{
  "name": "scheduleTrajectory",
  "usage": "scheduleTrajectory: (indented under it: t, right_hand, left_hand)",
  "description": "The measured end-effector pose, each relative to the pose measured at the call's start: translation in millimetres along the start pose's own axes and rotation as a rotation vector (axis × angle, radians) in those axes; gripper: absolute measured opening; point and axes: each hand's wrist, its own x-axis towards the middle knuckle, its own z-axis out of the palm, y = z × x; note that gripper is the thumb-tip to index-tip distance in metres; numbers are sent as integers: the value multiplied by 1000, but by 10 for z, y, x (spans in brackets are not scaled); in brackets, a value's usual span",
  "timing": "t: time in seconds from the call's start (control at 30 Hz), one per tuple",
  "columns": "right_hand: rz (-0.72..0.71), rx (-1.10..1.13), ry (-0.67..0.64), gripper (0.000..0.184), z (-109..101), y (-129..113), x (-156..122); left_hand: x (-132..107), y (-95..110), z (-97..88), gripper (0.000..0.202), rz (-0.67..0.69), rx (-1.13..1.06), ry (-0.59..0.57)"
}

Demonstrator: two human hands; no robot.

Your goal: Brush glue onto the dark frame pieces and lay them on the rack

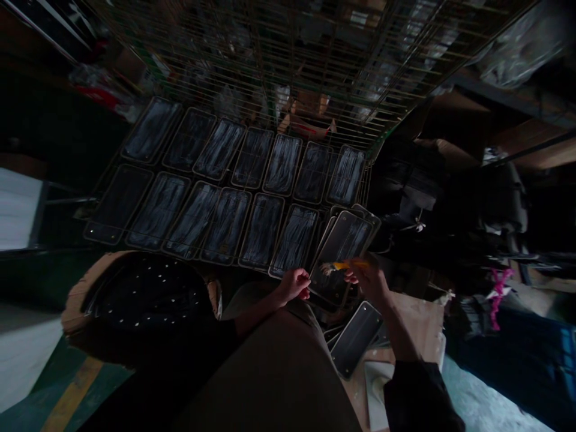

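My right hand point(366, 277) is closed around a paintbrush point(348, 264) with a yellow-orange handle. Its bristles point(327, 269) are over the lower part of a dark rectangular panel point(344, 243), whose upper part has whitish streaks. My left hand point(293, 284) pinches the lower left edge of that panel with curled fingers. Other panels lie under it, partly hidden. To the left, two rows of similar dark panels point(222, 225) lie side by side, most with whitish brush streaks.
A wire mesh cage point(315, 54) rises behind the rows. At lower left stands a cardboard container point(85, 294) with dark, white-dotted contents. More panels point(355, 339) lie on a board point(416, 318) at lower right. Bags and boxes crowd the right side.
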Motion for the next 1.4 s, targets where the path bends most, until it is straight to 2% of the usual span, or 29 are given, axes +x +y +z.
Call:
scheduleTrajectory:
  t: [0.1,0.17,0.23,0.33,0.4,0.5,0.7,0.8,0.93,1.03,1.17,1.3,1.4]
  right_hand:
    - [-84,-27,201,43,-94,-33,149]
    - [-105,-46,250,40,-104,-82,87]
    - [-66,-17,160,39,-48,-108,-59]
    - [36,64,-65,40,99,-65,-230]
    - [68,101,-81,43,167,-1,-204]
    - [55,162,65,49,146,80,45]
    - [-67,154,298,50,-101,82,659]
    - [-156,67,412,47,-170,36,836]
    - [-302,-164,510,40,-206,-36,921]
    - [-395,-374,440,34,-181,-60,852]
    - [-424,-554,221,30,-60,-38,504]
    - [-374,-482,68,27,16,-5,46]
    - [-279,-370,74,27,-73,-21,-36]
  left_hand:
    - [12,7,-16,19,19,24,2]
    - [19,11,-22,20,20,17,7]
    - [27,10,-24,20,14,0,4]
    - [42,4,-24,19,-5,4,-3]
    - [52,0,-26,17,-5,26,-5]
    - [65,5,-33,16,15,49,-22]
    - [70,36,-35,14,11,83,-30]
    - [60,49,-24,13,33,105,-24]
    - [44,67,-7,14,31,98,-3]
    - [42,69,0,19,23,83,5]
    - [55,43,0,21,10,75,9]
    - [63,3,-3,21,5,56,16]
    - [56,-4,-1,22,13,42,9]
